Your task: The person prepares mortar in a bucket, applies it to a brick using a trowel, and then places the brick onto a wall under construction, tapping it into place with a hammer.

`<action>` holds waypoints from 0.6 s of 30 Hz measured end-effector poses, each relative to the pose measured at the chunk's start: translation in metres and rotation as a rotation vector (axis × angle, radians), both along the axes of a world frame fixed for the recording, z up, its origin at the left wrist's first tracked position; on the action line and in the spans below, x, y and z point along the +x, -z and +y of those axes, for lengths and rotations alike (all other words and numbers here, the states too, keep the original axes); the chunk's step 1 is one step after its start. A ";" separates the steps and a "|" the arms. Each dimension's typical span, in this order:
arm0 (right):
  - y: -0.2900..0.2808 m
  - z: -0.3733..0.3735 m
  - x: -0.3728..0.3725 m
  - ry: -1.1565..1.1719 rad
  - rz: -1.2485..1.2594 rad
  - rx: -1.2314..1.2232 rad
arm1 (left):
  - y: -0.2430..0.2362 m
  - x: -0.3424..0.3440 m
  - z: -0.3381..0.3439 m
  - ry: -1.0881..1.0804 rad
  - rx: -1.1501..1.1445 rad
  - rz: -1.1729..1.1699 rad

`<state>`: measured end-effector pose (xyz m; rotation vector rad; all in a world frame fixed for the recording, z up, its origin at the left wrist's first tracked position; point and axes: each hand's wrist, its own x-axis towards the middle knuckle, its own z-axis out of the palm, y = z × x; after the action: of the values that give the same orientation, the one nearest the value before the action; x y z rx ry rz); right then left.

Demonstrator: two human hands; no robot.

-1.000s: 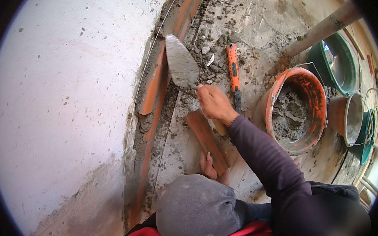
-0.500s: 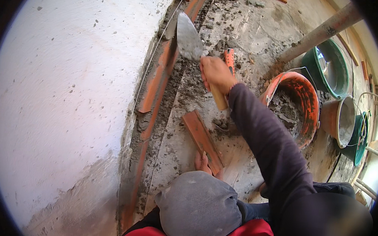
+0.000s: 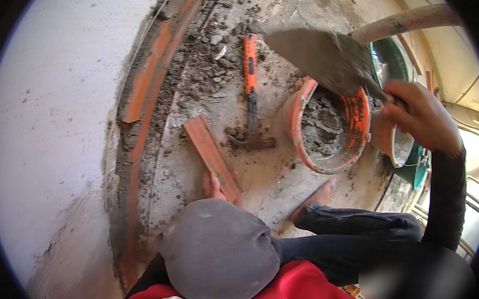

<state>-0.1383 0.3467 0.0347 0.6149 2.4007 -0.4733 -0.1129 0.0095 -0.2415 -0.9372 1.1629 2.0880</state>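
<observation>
My right hand [image 3: 428, 113] is closed round the handle of a trowel [image 3: 323, 59], held up over the far rim of an orange bucket [image 3: 300, 128]. Grey mortar [image 3: 322, 124] lies in that bucket. The trowel's blade is dark grey and smeared by motion; whether it carries mortar I cannot tell. Low and near the middle, my left hand [image 3: 213, 186] grips the near end of a reddish brick [image 3: 209, 153]; a grey cloth cap-like shape [image 3: 218, 251] hides part of this hand. Beyond the brick lies a hammer [image 3: 251, 69] with an orange and black handle.
Along the white wall [image 3: 58, 102] at left runs a row of bricks [image 3: 148, 85] with mortar, and a taut string [image 3: 139, 47]. Mortar crumbs cover the floor beside it. Green tubs [image 3: 393, 54] and another bucket [image 3: 402, 147] stand right, near a slanting pole [image 3: 409, 20]. A bare foot [image 3: 321, 194] rests near the bucket.
My right hand has swung the trowel from the brick row at left to above the orange bucket at right. The view has shifted, uncovering the hammer. My left hand still holds the brick.
</observation>
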 end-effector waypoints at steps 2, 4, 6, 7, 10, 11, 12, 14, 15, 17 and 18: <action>-0.033 0.007 0.027 -0.023 -0.221 0.209 | 0.007 0.002 0.002 0.088 0.032 0.018; -0.036 0.000 0.051 -0.031 -0.332 0.344 | 0.011 0.000 -0.001 0.139 0.020 0.049; -0.006 -0.005 0.073 -0.037 -0.385 0.461 | 0.017 -0.001 -0.004 0.195 -0.035 0.076; 0.006 -0.005 0.084 -0.049 -0.364 0.477 | 0.017 -0.004 -0.006 0.215 -0.058 0.092; 0.034 -0.009 0.099 -0.051 -0.383 0.470 | 0.027 -0.003 -0.010 0.283 -0.112 0.114; 0.037 -0.014 0.099 -0.047 -0.388 0.447 | 0.030 -0.002 -0.010 0.300 -0.118 0.115; 0.040 -0.017 0.099 -0.046 -0.386 0.420 | 0.029 -0.004 -0.011 0.318 -0.138 0.122; 0.042 -0.020 0.101 -0.025 -0.378 0.370 | 0.023 -0.005 -0.010 0.348 -0.164 0.128; 0.043 -0.021 0.104 -0.012 -0.373 0.344 | 0.020 -0.004 -0.010 0.362 -0.177 0.134; 0.049 -0.022 0.113 0.001 -0.345 0.308 | 0.018 -0.004 -0.010 0.380 -0.196 0.141; 0.051 -0.022 0.118 0.000 -0.326 0.294 | 0.018 -0.004 -0.011 0.396 -0.211 0.147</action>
<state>-0.0207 0.3247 -0.0163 0.7551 2.1691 -0.0118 -0.1165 -0.0015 -0.2598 -0.5878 1.5294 1.7605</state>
